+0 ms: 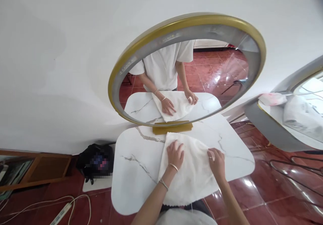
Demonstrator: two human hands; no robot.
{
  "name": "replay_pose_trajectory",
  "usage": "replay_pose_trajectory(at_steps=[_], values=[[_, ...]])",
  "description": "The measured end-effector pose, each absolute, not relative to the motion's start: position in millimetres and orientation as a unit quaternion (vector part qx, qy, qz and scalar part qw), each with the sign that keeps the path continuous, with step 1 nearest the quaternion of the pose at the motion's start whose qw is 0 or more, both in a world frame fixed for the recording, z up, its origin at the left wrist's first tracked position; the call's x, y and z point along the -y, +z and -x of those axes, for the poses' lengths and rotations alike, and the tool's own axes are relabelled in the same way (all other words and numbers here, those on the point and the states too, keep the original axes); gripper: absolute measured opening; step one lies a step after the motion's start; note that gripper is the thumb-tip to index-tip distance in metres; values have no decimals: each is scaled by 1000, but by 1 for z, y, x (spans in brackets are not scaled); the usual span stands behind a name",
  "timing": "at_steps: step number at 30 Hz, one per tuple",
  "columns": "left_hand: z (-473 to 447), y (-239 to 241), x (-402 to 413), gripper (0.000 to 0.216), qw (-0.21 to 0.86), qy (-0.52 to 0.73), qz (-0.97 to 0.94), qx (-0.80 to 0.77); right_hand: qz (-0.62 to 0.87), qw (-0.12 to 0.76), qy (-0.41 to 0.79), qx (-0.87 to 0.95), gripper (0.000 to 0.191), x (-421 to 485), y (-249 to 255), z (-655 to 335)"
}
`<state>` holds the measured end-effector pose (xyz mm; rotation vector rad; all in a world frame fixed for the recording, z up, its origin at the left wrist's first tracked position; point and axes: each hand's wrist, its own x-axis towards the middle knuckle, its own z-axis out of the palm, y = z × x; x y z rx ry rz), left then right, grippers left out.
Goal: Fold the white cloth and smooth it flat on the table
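Head view: cloth (pixel 191 181) spread on table (pixel 136 174), hanging over the near edge. Left hand (pixel 175 154) flat and open, pinning the cloth, gripping nothing. Right hand (pixel 217 161) pinches a fold. Likely best: press firm with left, draw fold taut with right.

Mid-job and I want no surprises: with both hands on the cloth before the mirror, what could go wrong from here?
1. The near edge of the white cloth overhangs the marble table; it might slide off if the left hand and right hand lift together.
2. Its far corner lies right by the gold base of the round mirror; a hard forward push could nudge the mirror.
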<state>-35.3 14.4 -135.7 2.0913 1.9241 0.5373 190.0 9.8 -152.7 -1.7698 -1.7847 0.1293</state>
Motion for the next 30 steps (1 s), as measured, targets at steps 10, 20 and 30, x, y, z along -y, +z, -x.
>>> replay_pose_trajectory(at_steps=[10, 20, 30], values=[[52, -117, -61, 25, 239, 231, -539, -774, 613, 125, 127, 770, 38, -42, -146, -187], [70, -37, -12, 36, 235, 313, -607, -691, 484, 134, 320, 804, 35, -35, -80, -217], [34, 167, -54, 21, -60, 447, -621, -641, 351, 324, 366, 799, 26, -114, 92, -278]])
